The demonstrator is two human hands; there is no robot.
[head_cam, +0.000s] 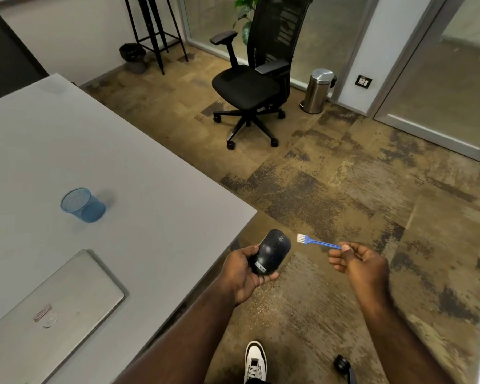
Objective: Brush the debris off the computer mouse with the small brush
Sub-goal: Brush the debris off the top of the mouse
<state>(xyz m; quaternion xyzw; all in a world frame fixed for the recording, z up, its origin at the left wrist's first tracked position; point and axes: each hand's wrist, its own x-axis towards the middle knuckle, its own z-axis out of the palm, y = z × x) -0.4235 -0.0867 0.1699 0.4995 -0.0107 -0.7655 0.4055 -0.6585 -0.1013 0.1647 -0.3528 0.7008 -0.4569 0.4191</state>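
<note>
While we look down past the table corner, we see the left hand (240, 273) cupped around a dark computer mouse (272, 252), fingers curled under its near end and the thumb along its left side. The mouse is lifted off the table, held over the carpet just beyond the table's edge, with its rounded back facing up and a small label near the palm. Our right hand (358, 266) is closed in a pinch on the blue handle of the small brush (315, 242), thumb and forefinger gripping the rear end of it. The brush points leftward toward the mouse, its white bristles hanging downward just beside the mouse's upper right side; we see a narrow gap between bristles and mouse, so they are not touching.

On the grey table (122, 162) a blue mesh pen cup (82, 205) stands upright, well apart from the hands, and a closed silver laptop (53, 309) lies nearer the lower left. Out on the patterned carpet we see a black office chair (252, 79), a steel pedal bin (317, 90) by the glass wall, and a white shoe (254, 360) below the hands.
</note>
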